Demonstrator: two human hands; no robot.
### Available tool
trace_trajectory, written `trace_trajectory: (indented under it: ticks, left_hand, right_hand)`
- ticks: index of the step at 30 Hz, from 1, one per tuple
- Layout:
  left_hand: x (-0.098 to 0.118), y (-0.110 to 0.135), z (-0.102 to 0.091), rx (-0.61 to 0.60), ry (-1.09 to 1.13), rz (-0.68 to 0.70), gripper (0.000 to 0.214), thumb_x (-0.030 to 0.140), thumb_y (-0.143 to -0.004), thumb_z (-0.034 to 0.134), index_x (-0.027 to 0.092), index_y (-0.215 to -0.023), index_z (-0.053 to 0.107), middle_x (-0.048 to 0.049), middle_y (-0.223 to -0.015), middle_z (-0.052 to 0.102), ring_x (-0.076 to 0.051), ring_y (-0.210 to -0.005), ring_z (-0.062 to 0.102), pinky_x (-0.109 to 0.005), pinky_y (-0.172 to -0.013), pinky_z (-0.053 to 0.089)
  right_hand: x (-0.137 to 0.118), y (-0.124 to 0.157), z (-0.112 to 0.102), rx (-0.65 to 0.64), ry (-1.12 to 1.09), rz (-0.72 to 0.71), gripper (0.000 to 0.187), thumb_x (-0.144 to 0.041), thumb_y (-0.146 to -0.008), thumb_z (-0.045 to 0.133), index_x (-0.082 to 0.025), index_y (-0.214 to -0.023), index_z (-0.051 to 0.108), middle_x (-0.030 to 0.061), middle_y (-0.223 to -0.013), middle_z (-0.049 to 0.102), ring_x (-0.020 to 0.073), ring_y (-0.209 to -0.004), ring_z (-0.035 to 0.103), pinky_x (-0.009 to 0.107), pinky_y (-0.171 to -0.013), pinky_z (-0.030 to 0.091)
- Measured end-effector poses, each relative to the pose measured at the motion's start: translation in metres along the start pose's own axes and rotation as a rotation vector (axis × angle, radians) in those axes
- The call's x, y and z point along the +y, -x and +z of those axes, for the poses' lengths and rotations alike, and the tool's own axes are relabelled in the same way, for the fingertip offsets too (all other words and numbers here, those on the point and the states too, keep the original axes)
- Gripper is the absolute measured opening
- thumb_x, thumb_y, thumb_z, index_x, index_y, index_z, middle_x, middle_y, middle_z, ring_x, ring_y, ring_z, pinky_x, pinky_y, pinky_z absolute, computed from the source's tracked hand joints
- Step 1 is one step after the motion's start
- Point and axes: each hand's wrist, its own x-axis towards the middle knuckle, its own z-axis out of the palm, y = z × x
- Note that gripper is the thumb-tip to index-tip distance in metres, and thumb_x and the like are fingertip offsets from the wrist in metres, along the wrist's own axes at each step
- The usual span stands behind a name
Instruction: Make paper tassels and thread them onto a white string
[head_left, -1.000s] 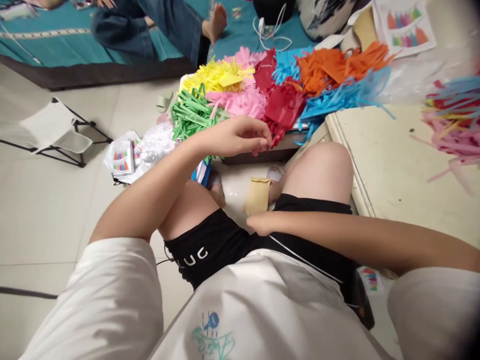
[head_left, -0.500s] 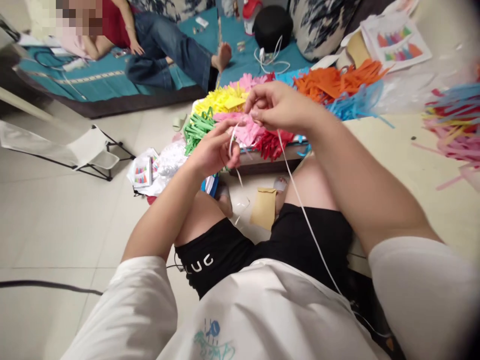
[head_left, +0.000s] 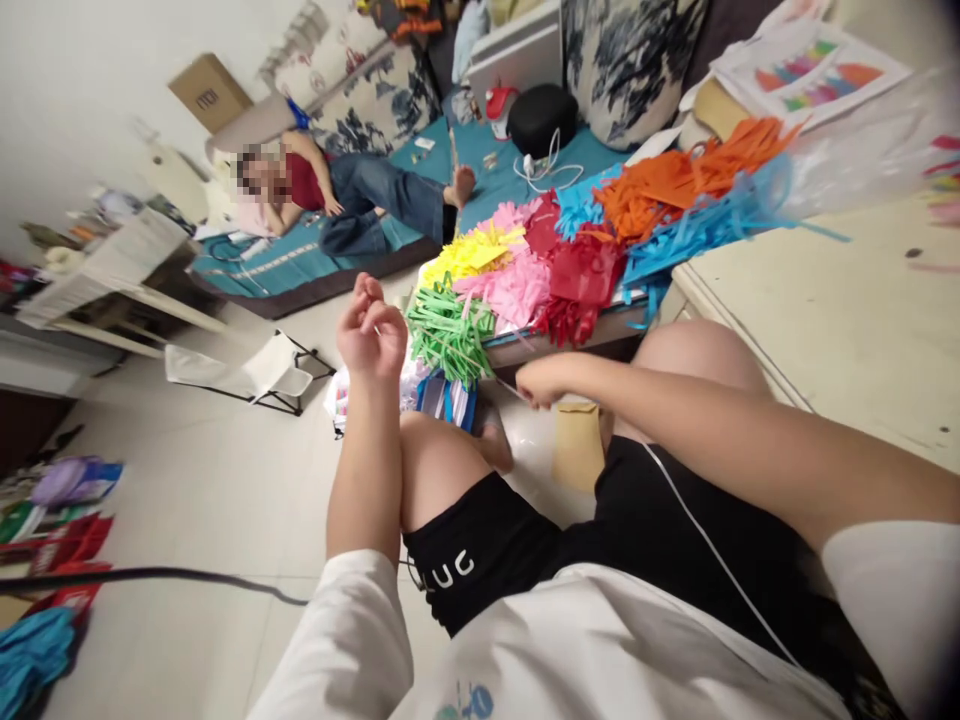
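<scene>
Pinching white string (head_left: 712, 560), right hand (head_left: 541, 380), left hand (head_left: 370, 330) fingers curled, grasp unclear

Soft even indoor light; edges warped, corners blurred.

Pale tiled floor (head_left: 187, 500), glossy, black cable (head_left: 150, 577) across it at lower left. White wall (head_left: 82, 90) top left w/ cardboard box (head_left: 210, 92) up high. Low bed w/ teal sheet (head_left: 300, 265) at back; a person (head_left: 352, 195) lies on it, floral cushions (head_left: 630, 60) behind. White folding stool (head_left: 247, 372) on floor near bed's front edge. Cream desk (head_left: 840, 320) at right. White shelf unit (head_left: 112, 270) at left, clutter below. Light even, indoor.
</scene>
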Motion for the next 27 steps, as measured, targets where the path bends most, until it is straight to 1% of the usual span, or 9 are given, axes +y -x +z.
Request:
trace_trajectory:
  ticks: [3, 5, 7, 9, 11, 15, 21, 24, 27]
  left_hand:
    - [-0.012, 0.013, 0.008, -0.055, -0.162, -0.117, 0.010, 0.018, -0.102, 0.071, 0.021, -0.102, 0.081, -0.0019, -0.101, 0.091, 0.001, -0.042, 0.040, -0.011, -0.054, 0.052]
    - [-0.024, 0.027, 0.018, -0.179, -0.262, -0.243, 0.021, 0.027, -0.093, 0.080, 0.019, -0.113, 0.085, -0.0106, -0.124, 0.093, -0.007, -0.059, 0.072, -0.023, -0.075, 0.069]
    - [-0.038, 0.037, 0.028, -0.308, -0.261, -0.303, 0.040, 0.034, -0.088, 0.090, 0.019, -0.125, 0.086, -0.0163, -0.148, 0.087, -0.026, -0.109, 0.092, -0.039, -0.112, 0.072]
    - [-0.052, 0.040, 0.035, -0.325, -0.206, -0.276, 0.046, 0.041, -0.089, 0.095, 0.019, -0.128, 0.085, -0.0191, -0.158, 0.082, -0.037, -0.151, 0.079, -0.049, -0.136, 0.058]
    - [-0.066, 0.037, 0.039, -0.317, -0.166, -0.263, 0.050, 0.044, -0.089, 0.099, 0.019, -0.129, 0.084, -0.0217, -0.164, 0.077, -0.040, -0.168, 0.064, -0.054, -0.147, 0.045]
    - [-0.092, 0.034, 0.044, -0.428, -0.139, -0.251, 0.057, 0.056, -0.084, 0.105, 0.020, -0.124, 0.087, -0.0233, -0.157, 0.081, -0.043, -0.166, 0.065, -0.060, -0.148, 0.043]
    - [-0.101, 0.039, 0.050, -0.567, -0.339, -0.183, 0.038, 0.044, -0.107, 0.081, 0.018, -0.134, 0.087, -0.0196, -0.147, 0.087, -0.037, -0.151, 0.079, -0.057, -0.140, 0.053]
    - [-0.088, 0.035, 0.047, -0.580, -0.672, -0.128, 0.035, 0.028, -0.111, 0.067, 0.013, -0.136, 0.086, -0.0206, -0.145, 0.087, -0.034, -0.144, 0.081, -0.052, -0.132, 0.058]
    - [-0.077, 0.034, 0.041, -0.727, -1.139, -0.113, 0.031, 0.014, -0.104, 0.068, 0.013, -0.126, 0.089, -0.0174, -0.135, 0.090, -0.032, -0.133, 0.084, -0.045, -0.124, 0.061]
  right_hand:
    - [-0.011, -0.002, 0.012, -0.213, 0.091, -0.023, 0.031, 0.006, -0.069, 0.070, -0.021, -0.078, 0.082, -0.0017, -0.072, 0.077, 0.0140, -0.057, 0.061, 0.030, -0.065, 0.049]
    - [-0.018, -0.006, 0.002, -0.100, 0.090, -0.090, 0.037, 0.005, -0.071, 0.064, -0.018, -0.091, 0.084, 0.0038, -0.091, 0.085, 0.0156, -0.074, 0.070, 0.029, -0.076, 0.053]
    - [-0.026, -0.008, -0.017, 0.094, 0.046, -0.145, 0.028, -0.003, -0.078, 0.061, -0.019, -0.095, 0.078, 0.0084, -0.100, 0.084, 0.0202, -0.089, 0.074, 0.032, -0.088, 0.056]
    - [-0.033, -0.005, -0.038, 0.269, -0.088, -0.203, 0.008, -0.017, -0.083, 0.063, -0.023, -0.084, 0.067, 0.0106, -0.099, 0.081, 0.0256, -0.097, 0.076, 0.038, -0.095, 0.060]
    - [-0.038, 0.004, -0.054, 0.283, -0.292, -0.275, 0.015, -0.032, -0.082, 0.072, -0.026, -0.074, 0.061, 0.0121, -0.105, 0.082, 0.0312, -0.113, 0.079, 0.044, -0.104, 0.063]
    - [-0.044, 0.022, -0.065, 0.069, -0.438, -0.209, 0.027, -0.039, -0.073, 0.084, -0.027, -0.097, 0.085, 0.0118, -0.122, 0.087, 0.0352, -0.124, 0.082, 0.046, -0.105, 0.067]
    - [-0.039, 0.021, -0.056, -0.094, -0.491, -0.184, 0.023, -0.034, -0.074, 0.080, -0.020, -0.090, 0.090, 0.0099, -0.087, 0.085, 0.0180, -0.063, 0.066, 0.032, -0.064, 0.056]
    - [-0.035, 0.024, -0.057, -0.157, -0.661, -0.194, 0.027, -0.042, -0.081, 0.093, -0.019, -0.095, 0.091, 0.0136, -0.087, 0.086, 0.0185, -0.063, 0.069, 0.030, -0.059, 0.052]
    - [-0.037, 0.027, -0.059, -0.029, -0.860, -0.178, 0.038, -0.046, -0.079, 0.107, -0.023, -0.105, 0.092, 0.0122, -0.092, 0.088, 0.0176, -0.070, 0.073, 0.027, -0.061, 0.053]
